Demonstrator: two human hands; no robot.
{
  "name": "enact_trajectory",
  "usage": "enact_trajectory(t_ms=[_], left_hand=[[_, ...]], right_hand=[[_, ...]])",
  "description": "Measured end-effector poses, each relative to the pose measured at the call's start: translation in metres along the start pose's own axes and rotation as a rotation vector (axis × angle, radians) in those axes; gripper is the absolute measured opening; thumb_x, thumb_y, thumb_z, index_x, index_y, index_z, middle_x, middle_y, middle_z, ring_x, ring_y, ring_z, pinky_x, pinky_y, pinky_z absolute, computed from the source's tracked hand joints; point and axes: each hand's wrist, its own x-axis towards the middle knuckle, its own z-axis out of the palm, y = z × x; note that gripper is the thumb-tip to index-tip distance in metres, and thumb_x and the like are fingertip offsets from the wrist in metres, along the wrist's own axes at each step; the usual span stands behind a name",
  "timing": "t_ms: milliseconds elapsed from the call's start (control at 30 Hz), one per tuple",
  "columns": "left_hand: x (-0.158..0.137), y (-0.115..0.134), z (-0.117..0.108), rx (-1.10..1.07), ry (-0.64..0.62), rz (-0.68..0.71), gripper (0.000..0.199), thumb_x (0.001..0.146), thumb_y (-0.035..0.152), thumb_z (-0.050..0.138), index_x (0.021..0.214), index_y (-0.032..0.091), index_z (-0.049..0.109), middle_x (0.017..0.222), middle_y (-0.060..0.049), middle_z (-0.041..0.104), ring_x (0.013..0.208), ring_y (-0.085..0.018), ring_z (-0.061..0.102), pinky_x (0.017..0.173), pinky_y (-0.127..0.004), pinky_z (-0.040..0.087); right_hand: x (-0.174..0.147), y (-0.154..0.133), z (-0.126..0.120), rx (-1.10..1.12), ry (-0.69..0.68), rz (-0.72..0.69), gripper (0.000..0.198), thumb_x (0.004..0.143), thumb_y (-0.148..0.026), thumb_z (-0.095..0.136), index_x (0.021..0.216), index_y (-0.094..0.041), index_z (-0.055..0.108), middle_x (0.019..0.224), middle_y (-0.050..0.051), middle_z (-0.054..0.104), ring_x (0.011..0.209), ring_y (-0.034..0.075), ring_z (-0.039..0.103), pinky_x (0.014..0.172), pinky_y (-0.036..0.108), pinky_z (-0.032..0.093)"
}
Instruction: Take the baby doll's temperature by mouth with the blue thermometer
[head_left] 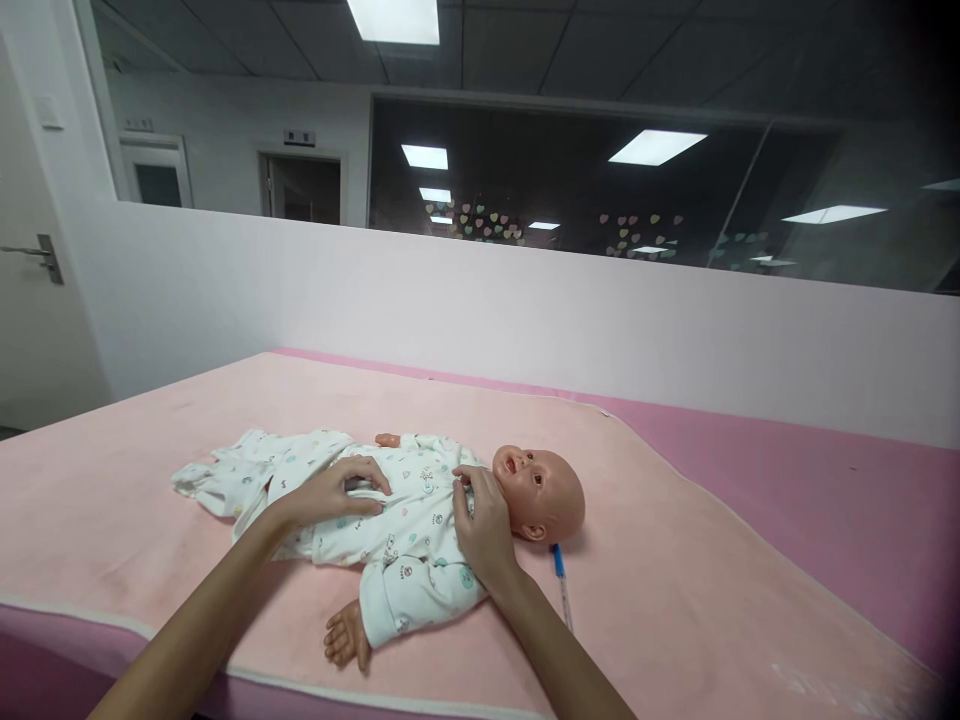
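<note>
A baby doll (pixel 551 490) lies on its back, its head to the right and its face turned up. It wears a white printed top (pixel 409 515) and matching trousers (pixel 262 470). My left hand (pixel 337 492) rests over the doll's belly, thumb and fingers apart in a loose curve. At the chest just below the chin, my right hand (pixel 484 525) has its thumb and fingertips close together on the top's fabric; the palm hides part of the collar. Beside the doll's head is a thin clear stick with a blue end (pixel 559 562), like a thermometer, partly behind my right forearm.
A peach-coloured mat (pixel 675 600) covers the pink padded surface (pixel 765 455) under the doll. Behind it runs a low white wall (pixel 525 310) with a window (pixel 570 190) above. On the far left is a door with a metal handle (pixel 49 258).
</note>
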Motion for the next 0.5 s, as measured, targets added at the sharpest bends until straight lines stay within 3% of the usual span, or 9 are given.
enact_trajectory(t_ms=[300, 500], left_hand=[[0.0003, 0.0054, 0.0048, 0.000, 0.121, -0.080, 0.021, 0.073, 0.040, 0.057, 0.083, 0.022, 0.064, 0.094, 0.000, 0.061, 0.091, -0.015, 0.053, 0.083, -0.027, 0.040], [0.0001, 0.0048, 0.0032, -0.022, 0.083, -0.088, 0.020, 0.071, 0.037, 0.058, 0.078, 0.019, 0.062, 0.090, -0.002, 0.060, 0.087, -0.015, 0.054, 0.080, -0.027, 0.041]], right_hand=[[-0.0001, 0.0015, -0.0003, 0.000, -0.014, -0.002, 0.016, 0.085, -0.020, 0.035, 0.082, -0.019, 0.051, 0.082, 0.004, 0.056, 0.081, 0.016, 0.049, 0.074, 0.031, 0.039], [-0.0009, 0.0024, 0.0000, -0.001, -0.009, -0.009, 0.015, 0.085, -0.019, 0.036, 0.081, -0.019, 0.050, 0.081, 0.004, 0.055, 0.080, 0.016, 0.049, 0.073, 0.031, 0.038]])
